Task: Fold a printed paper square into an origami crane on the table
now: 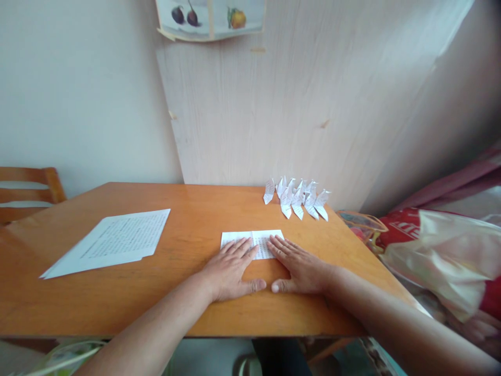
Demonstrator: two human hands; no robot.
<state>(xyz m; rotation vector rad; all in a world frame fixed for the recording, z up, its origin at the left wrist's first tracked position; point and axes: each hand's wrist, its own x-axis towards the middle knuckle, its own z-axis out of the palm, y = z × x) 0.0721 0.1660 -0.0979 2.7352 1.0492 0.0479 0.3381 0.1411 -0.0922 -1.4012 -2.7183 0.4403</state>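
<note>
A small folded sheet of printed paper (261, 241) lies flat on the wooden table in front of me, with a crease down its middle. My left hand (230, 269) rests flat on its left half, fingers stretched out and pointing away from me. On the right half lies my right hand (299, 266), its fingers likewise extended. Both thumbs point inward over the bare wood and stay a little apart. The fingers cover the paper's left and right lower portions.
A stack of printed sheets (125, 240) lies at the left of the table (188, 313). Several folded paper figures (298, 201) stand at the back right. Bags (442, 256) crowd the right side beyond the table edge. A wooden chair (31, 190) stands at far left.
</note>
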